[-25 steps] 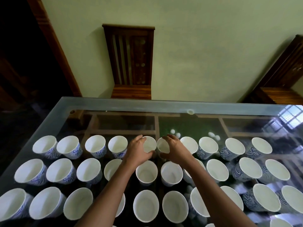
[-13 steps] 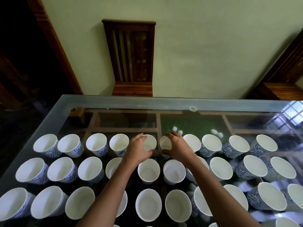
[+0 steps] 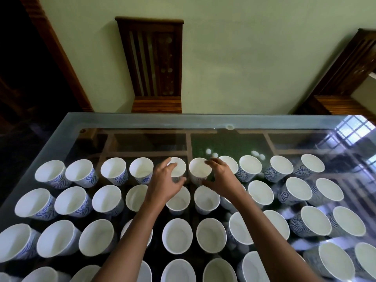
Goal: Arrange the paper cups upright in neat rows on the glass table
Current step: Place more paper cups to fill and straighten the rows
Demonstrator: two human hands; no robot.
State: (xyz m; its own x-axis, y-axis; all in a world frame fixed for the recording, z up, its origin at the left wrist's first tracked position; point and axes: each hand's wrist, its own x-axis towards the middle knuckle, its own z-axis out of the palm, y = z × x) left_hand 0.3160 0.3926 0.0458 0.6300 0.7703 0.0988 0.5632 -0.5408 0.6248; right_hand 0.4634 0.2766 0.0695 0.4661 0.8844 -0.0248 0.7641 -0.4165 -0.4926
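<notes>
A pale green wall backed the glass desk, with two wooden chairs behind it, a central chair and a right chair. Paper cups stood upright on the desk in four rows, ten in the far row. Of two hands, the left hand gripped that row's fifth cup and the right hand the sixth cup.

Each paper cup is plain white inside; outside it is white with blue wavy swirls. The glass table has a pale grey-blue edge and a dark top over a brown wooden frame, with a green patch at 12 o'clock. The wall is pale green. The slatted chair at 12 o'clock is dark brown. A white-blue grid reflection shows at 2 o'clock.
</notes>
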